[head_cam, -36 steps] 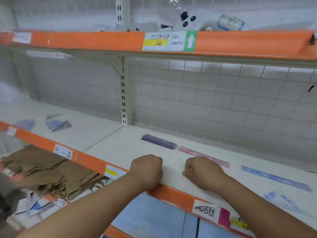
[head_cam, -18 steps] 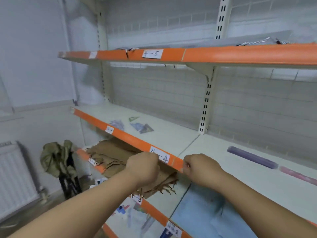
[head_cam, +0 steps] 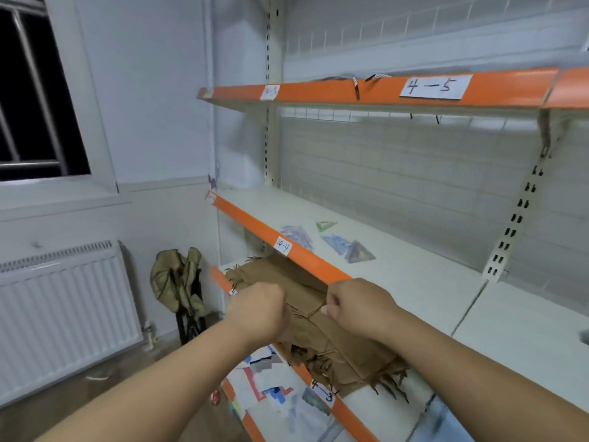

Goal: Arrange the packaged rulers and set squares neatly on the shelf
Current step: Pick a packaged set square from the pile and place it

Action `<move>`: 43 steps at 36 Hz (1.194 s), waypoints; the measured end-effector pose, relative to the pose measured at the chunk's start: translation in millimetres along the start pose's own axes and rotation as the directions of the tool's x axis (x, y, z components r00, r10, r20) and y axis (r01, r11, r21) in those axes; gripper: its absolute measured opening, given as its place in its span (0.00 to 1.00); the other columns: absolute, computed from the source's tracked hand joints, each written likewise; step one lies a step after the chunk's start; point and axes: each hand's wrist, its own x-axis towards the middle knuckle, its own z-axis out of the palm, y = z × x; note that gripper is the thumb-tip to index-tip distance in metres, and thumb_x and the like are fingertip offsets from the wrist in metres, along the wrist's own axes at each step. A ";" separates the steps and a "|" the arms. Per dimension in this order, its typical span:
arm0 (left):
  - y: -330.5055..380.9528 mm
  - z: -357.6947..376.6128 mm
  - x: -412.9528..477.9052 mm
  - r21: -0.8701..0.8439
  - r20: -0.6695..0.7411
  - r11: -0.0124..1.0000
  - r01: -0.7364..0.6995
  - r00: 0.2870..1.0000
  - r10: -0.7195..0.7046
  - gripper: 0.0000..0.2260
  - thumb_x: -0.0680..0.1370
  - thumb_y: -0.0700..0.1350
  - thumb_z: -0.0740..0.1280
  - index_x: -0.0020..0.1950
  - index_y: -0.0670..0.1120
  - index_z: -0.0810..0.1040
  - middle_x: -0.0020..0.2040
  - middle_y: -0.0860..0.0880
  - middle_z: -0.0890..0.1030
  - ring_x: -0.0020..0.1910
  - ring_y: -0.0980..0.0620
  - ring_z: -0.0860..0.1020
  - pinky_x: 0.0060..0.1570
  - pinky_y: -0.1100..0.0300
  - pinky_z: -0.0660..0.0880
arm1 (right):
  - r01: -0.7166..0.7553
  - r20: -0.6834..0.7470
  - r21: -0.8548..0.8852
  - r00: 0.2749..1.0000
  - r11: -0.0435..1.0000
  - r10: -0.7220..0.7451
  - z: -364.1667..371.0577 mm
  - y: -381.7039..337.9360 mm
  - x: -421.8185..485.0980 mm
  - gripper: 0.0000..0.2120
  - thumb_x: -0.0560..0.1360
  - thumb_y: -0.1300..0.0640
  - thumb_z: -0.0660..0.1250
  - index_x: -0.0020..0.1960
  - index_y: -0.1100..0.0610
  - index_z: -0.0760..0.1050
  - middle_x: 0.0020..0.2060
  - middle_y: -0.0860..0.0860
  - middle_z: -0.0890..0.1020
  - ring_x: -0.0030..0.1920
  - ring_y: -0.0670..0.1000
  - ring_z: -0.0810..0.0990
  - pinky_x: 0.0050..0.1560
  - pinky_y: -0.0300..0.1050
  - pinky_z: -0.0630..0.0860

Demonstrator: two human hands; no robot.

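Observation:
Several packaged set squares lie loose on the white shelf [head_cam: 414,282] with the orange front edge labelled 4-4: a bluish one [head_cam: 298,236], a small green one [head_cam: 325,225], a blue one [head_cam: 338,244] and a grey-purple one [head_cam: 360,252] partly overlapping it. My left hand [head_cam: 258,309] is a fist, held in front of and below that shelf's edge. My right hand [head_cam: 357,306] is also a fist, just at the orange edge, to the right of the left hand. Neither hand holds anything. No rulers are in view.
Brown paper bags [head_cam: 322,327] are piled on the shelf below, labelled 4-3. Coloured packets [head_cam: 271,387] lie on the lowest shelf. An upper orange shelf [head_cam: 433,87] is labelled 4-5. A radiator [head_cam: 63,314] and a green bag [head_cam: 178,282] stand at the left wall.
My view has swung left along the shelving. The rulers at the right have left the frame and the set squares are now nearer the middle. Both fists stayed closed and sit lower against the shelf.

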 end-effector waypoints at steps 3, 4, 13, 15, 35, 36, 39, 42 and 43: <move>-19.6 2.8 23.8 -0.001 -0.007 1.000 0.031 0.999 -0.031 0.11 0.78 0.44 0.58 0.36 0.45 0.67 0.34 0.49 0.70 0.35 0.47 0.71 0.31 0.60 0.66 | 0.011 0.024 0.020 1.000 1.000 -0.012 6.7 -6.3 36.5 0.11 0.78 0.48 0.62 0.49 0.55 0.76 0.47 0.50 0.80 0.49 0.52 0.77 0.44 0.44 0.70; -25.5 3.1 33.1 -0.004 -0.004 0.999 0.041 0.999 -0.041 0.10 0.78 0.44 0.58 0.37 0.45 0.69 0.36 0.48 0.73 0.36 0.48 0.73 0.32 0.60 0.68 | 0.012 0.033 0.023 0.999 1.000 -0.013 8.2 -7.0 48.9 0.11 0.78 0.48 0.62 0.49 0.55 0.75 0.47 0.51 0.80 0.49 0.52 0.77 0.45 0.45 0.71; -51.9 1.2 133.6 0.014 -0.020 0.998 0.057 0.998 -0.057 0.07 0.78 0.45 0.58 0.43 0.46 0.73 0.42 0.48 0.76 0.40 0.49 0.74 0.36 0.60 0.70 | 0.001 0.027 0.024 1.000 1.000 -0.001 12.4 11.4 161.5 0.09 0.78 0.49 0.61 0.46 0.55 0.71 0.45 0.52 0.78 0.49 0.54 0.78 0.43 0.46 0.72; -55.0 2.8 154.6 0.002 -0.033 0.998 0.060 0.998 -0.060 0.08 0.78 0.45 0.57 0.42 0.46 0.73 0.39 0.50 0.73 0.39 0.49 0.73 0.35 0.61 0.68 | -0.015 0.020 0.027 1.000 1.000 0.014 11.8 21.1 181.4 0.09 0.77 0.52 0.60 0.47 0.58 0.74 0.46 0.52 0.80 0.49 0.54 0.78 0.44 0.48 0.73; -42.0 32.0 292.3 -0.086 0.042 0.970 -0.227 0.972 0.231 0.08 0.80 0.46 0.58 0.49 0.44 0.75 0.51 0.47 0.78 0.50 0.47 0.77 0.41 0.60 0.68 | -0.401 0.031 -0.088 0.914 0.912 0.404 13.5 93.5 254.3 0.11 0.79 0.48 0.59 0.42 0.54 0.70 0.42 0.51 0.76 0.43 0.53 0.74 0.42 0.41 0.67; -41.4 33.5 297.9 -0.086 0.046 0.964 -0.250 0.966 0.255 0.09 0.80 0.46 0.57 0.50 0.44 0.75 0.51 0.47 0.78 0.51 0.47 0.77 0.42 0.60 0.68 | -0.428 0.049 -0.096 0.900 0.899 0.434 12.8 94.2 253.9 0.11 0.78 0.48 0.59 0.43 0.54 0.71 0.43 0.51 0.75 0.46 0.53 0.76 0.43 0.41 0.68; -41.6 37.5 313.4 -0.080 0.053 0.946 -0.314 0.946 0.318 0.10 0.81 0.47 0.57 0.53 0.45 0.75 0.53 0.48 0.78 0.52 0.48 0.76 0.43 0.60 0.68 | -0.494 0.129 -0.113 0.853 0.862 0.505 13.6 95.8 253.7 0.09 0.75 0.49 0.63 0.42 0.54 0.70 0.45 0.50 0.75 0.53 0.53 0.78 0.45 0.41 0.67; -44.3 42.3 326.0 -0.089 0.034 0.928 -0.361 0.930 0.366 0.11 0.81 0.49 0.57 0.54 0.46 0.76 0.54 0.49 0.78 0.53 0.50 0.76 0.44 0.61 0.68 | -0.544 0.179 -0.109 0.812 0.832 0.555 16.6 98.1 255.9 0.15 0.72 0.46 0.66 0.52 0.55 0.73 0.52 0.52 0.77 0.54 0.53 0.78 0.46 0.41 0.67; -45.4 43.8 329.2 -0.090 0.038 0.924 -0.371 0.926 0.376 0.11 0.81 0.49 0.57 0.55 0.46 0.76 0.55 0.49 0.78 0.54 0.50 0.76 0.45 0.61 0.67 | -0.556 0.190 -0.104 0.803 0.824 0.566 17.4 98.6 256.9 0.18 0.72 0.45 0.67 0.55 0.56 0.73 0.54 0.52 0.77 0.53 0.53 0.77 0.46 0.41 0.67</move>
